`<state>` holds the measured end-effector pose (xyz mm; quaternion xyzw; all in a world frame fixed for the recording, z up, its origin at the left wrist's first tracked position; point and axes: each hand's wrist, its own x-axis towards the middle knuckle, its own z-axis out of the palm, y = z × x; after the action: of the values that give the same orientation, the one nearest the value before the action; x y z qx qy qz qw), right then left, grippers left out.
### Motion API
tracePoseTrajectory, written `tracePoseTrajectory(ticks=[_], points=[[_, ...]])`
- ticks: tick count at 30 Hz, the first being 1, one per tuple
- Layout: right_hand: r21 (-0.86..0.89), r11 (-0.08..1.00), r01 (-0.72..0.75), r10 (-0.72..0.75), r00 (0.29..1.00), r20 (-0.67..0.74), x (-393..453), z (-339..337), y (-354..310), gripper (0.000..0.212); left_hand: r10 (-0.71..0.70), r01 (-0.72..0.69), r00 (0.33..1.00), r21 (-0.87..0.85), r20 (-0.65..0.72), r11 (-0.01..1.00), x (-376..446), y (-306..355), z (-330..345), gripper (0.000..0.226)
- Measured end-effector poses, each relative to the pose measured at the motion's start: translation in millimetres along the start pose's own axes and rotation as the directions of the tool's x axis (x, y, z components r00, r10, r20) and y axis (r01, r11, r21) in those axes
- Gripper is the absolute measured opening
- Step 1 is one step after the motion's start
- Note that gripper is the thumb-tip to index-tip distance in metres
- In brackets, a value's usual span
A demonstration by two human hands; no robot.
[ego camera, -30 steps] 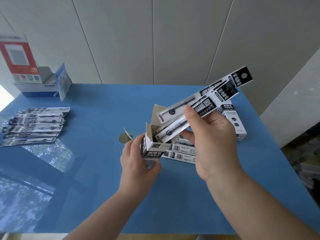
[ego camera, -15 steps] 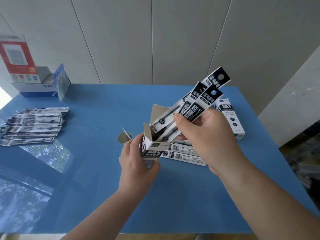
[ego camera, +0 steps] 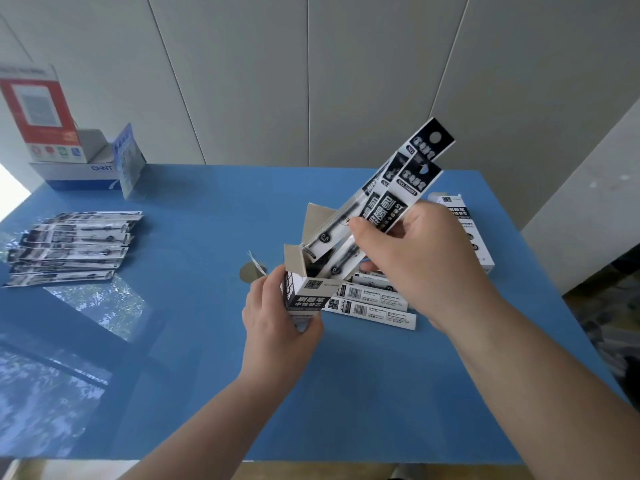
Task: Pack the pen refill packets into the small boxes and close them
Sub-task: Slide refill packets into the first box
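- Head view: left hand (ego camera: 282, 317) grips one open box (ego camera: 304, 292), held upright above the table (ego camera: 194, 341).
- Right hand (ego camera: 412, 261) pinches three packets (ego camera: 391, 199), lower ends inside the box mouth.
- Two closed boxes (ego camera: 374, 306) lie just behind; a third box (ego camera: 465, 230) lies at right.
- One packet pile (ego camera: 69, 247) lies far left.

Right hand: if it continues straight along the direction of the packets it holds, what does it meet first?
Probably the open small box held by the left hand; the packets in the right hand already point into its mouth.

One head-worn wide-angle view looks forward and down. The blue table (ego camera: 173, 341) fills the lower frame, close. Wall panels (ego camera: 311, 64) cross the top.
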<state>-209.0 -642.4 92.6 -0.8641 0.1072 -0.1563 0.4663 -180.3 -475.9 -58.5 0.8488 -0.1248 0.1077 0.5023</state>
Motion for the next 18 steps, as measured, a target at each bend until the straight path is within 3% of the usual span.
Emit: tracePoseTrajectory(ticks=[7, 14, 18], points=[[-0.016, 1.000, 0.007, -0.007, 1.000, 0.003, 3.3, -1.3, -4.2, 0.043, -0.011, 0.011, 1.000, -0.006, 0.028, 1.000, -1.0, -1.2, -3.2, 0.070], [-0.207, 0.978, 0.026, 0.009, 0.986, 0.164, 3.1, 9.5, -8.7, 0.040, 0.026, -0.027, 0.999, 0.037, 0.020, 0.999, 0.5, 1.1, -1.2, 0.075], [-0.063, 0.996, -0.057, 0.073, 0.953, 0.295, 3.5, 11.2, -2.2, 0.023, 0.014, -0.014, 1.000, 0.008, 0.014, 1.000, -0.3, -4.5, -0.9, 0.071]])
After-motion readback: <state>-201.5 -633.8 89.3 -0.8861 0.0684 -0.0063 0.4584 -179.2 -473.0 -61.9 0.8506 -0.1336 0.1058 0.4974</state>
